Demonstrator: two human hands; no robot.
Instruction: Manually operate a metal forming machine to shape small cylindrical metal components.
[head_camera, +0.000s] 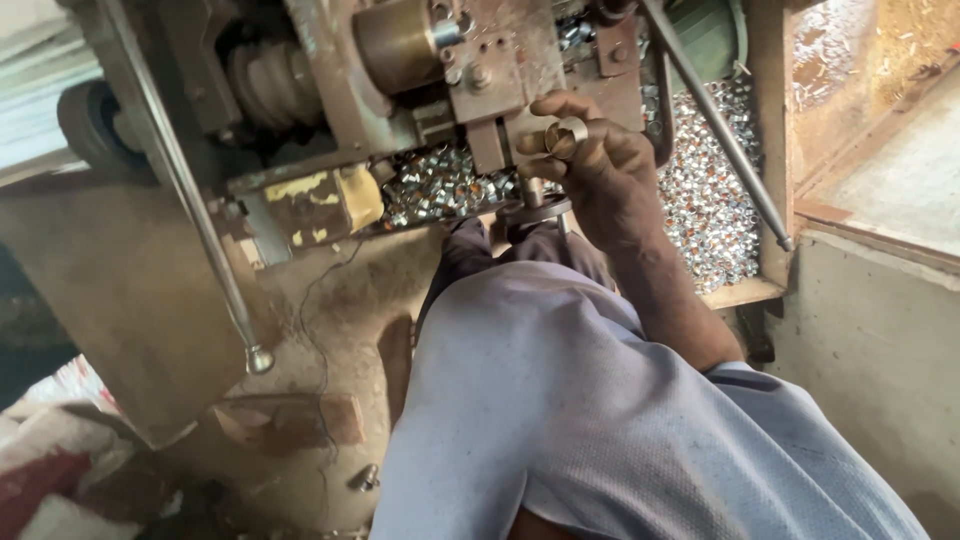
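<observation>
Head view: right hand pinches a short brass ring beside the rusty machine block; loosening fingers could drop it among the shiny nuts

Just one view here, a camera worn on the head, tilted steeply down and a bit forward. It sits close in: the person's own grey-clad leg fills the lower middle and right of the frame. The machine runs across the top, cut off by the upper edge, so you're looking onto its front from above. A hand shows upper centre, well within arm's reach. Dusty floor fills the lower left, a pale wall the right edge.
</observation>
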